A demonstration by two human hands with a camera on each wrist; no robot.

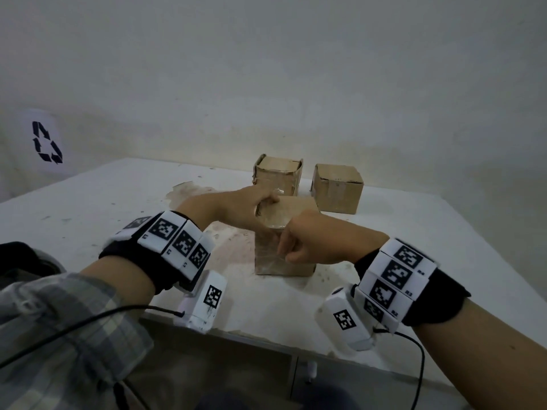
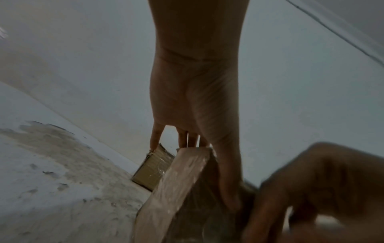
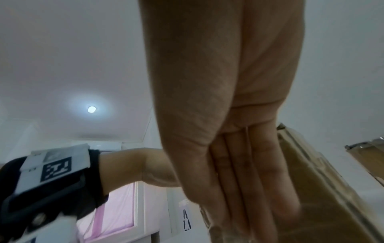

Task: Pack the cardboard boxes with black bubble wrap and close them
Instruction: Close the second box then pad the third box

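Three brown cardboard boxes stand on a white table (image 1: 118, 202). Both hands are on the nearest box (image 1: 284, 266), whose faces are covered in clear tape. My left hand (image 1: 262, 204) lies over its top at the far left edge; in the left wrist view its fingers (image 2: 187, 139) are straight and reach the top flap's (image 2: 176, 189) far end. My right hand (image 1: 291, 250) comes in from the right and lies against the box's front upper edge. The right wrist view shows its fingers (image 3: 249, 172) straight and together, flat on the cardboard (image 3: 322, 189). No black bubble wrap shows.
Behind the near box stand a box with raised flaps (image 1: 278, 176) at back left and a shut box (image 1: 337, 187) at back right. A white bin with a recycling mark (image 1: 47, 142) stands beyond the table's left corner. The table's front edge (image 1: 266, 338) is close to my wrists.
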